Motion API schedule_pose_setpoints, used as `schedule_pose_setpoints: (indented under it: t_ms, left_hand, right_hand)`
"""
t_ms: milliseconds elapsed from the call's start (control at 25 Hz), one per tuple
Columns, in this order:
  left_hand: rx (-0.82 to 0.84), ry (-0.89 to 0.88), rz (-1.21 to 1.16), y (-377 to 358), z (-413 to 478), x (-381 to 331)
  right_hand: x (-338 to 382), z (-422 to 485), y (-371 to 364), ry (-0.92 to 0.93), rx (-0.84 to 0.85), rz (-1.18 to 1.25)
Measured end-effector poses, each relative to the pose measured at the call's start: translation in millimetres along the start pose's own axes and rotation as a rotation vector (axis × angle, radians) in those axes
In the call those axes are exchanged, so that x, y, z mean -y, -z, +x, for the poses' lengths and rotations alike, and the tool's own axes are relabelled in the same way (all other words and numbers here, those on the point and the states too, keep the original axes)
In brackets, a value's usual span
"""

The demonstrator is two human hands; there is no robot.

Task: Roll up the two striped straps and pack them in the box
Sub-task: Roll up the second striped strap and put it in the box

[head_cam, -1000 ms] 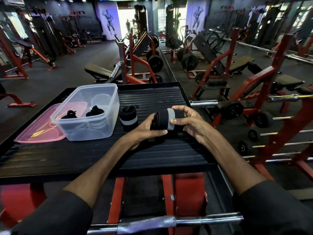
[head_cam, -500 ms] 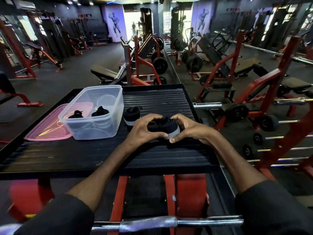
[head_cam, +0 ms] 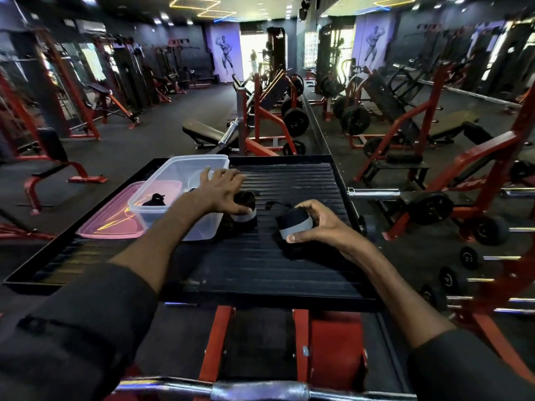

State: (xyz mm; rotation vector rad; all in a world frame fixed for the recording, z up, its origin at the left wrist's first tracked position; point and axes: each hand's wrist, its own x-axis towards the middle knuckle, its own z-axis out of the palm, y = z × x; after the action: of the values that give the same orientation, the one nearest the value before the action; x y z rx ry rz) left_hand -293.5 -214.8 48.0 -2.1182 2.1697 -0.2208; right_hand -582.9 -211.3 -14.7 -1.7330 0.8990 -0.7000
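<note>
On the tray (head_cam: 289, 270), one roll (head_cam: 295, 225) is being pinched in the right hand (head_cam: 318, 224) — the other roll (head_cam: 244, 211), beside the box (head_cam: 199, 160), is being reached by the left hand (head_cam: 223, 189), fingers spread. Packing seemingly being begun; grasp-and-lift into box needed.

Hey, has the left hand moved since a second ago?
Yes. The left hand let go of the roll in the right hand and went left, to the other roll beside the clear box.
</note>
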Motion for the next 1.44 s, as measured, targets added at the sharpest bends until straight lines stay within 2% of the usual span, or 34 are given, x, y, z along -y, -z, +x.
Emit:
schedule_pose_setpoints:
  t_ms: [80, 160, 280, 560, 760, 880, 1120, 1200, 1320, 1440]
  left_hand:
    - [0.151, -0.020, 0.084, 3.9, 5.6, 2.0]
    - [0.163, -0.054, 0.042, 6.7, 8.3, -0.1]
    - [0.006, -0.114, -0.078, 3.7, 2.0, -2.7]
    - [-0.242, -0.261, -0.798, 8.1, -18.4, 20.0]
    - [-0.465, -0.204, -0.979, 31.0, -33.9, 57.3]
    - [-0.545, -0.175, -0.999, 32.4, -46.8, 101.9]
    - [-0.593, -0.070, -1.023, 30.1, -58.5, 186.3]
    - [-0.559, -0.043, -0.932, 27.4, -49.3, 207.0]
    - [-0.439, -0.128, -0.742, 16.1, -25.9, 224.0]
    - [-0.290, -0.147, -0.506, -3.6, 2.9, 224.8]
  right_hand:
    - [2.5, 3.5, -1.0, 0.020, -0.034, 0.043]
    - [4.5, 5.7, -1.1, 0.033, -0.066, 0.078]
    - [9.3, 9.9, -3.2, 0.029, -0.123, 0.088]
    - [54.2, 22.5, -17.3, 0.017, -0.248, 0.194]
    - [100.0, 51.0, -40.4, 0.059, -0.268, 0.222]
    - [129.2, 78.9, -70.5, 0.117, -0.223, 0.199]
    - [173.7, 142.0, -129.7, 0.179, -0.104, 0.115]
    - [179.1, 162.2, -141.9, 0.175, -0.088, 0.034]
    - [169.8, 190.3, -155.0, 0.135, -0.040, -0.169]
    - [141.2, 221.5, -160.8, -0.003, 0.000, -0.388]
